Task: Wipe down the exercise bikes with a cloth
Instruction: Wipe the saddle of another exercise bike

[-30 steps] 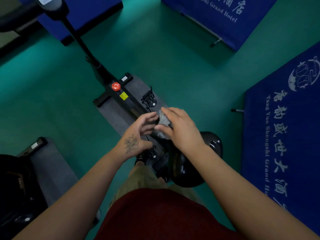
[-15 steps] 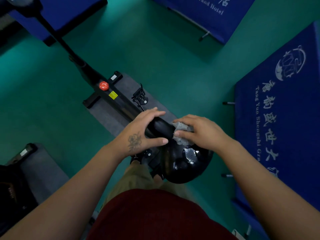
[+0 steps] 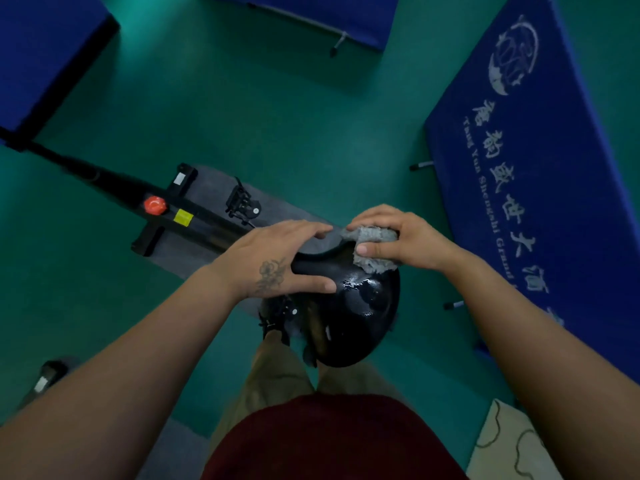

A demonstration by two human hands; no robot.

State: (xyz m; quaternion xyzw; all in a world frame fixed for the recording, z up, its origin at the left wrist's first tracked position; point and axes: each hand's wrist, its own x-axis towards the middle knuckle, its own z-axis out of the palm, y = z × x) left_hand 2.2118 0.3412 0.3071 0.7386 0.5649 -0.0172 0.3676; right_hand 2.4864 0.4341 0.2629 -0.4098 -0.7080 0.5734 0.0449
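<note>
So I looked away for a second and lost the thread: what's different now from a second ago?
Both hands came down from above the bike onto the black saddle. The left hand now grips its narrow nose; the right hand presses the grey cloth on its far edge. Wet streaks now show on the saddle. The cloth stayed in the right hand.
</note>
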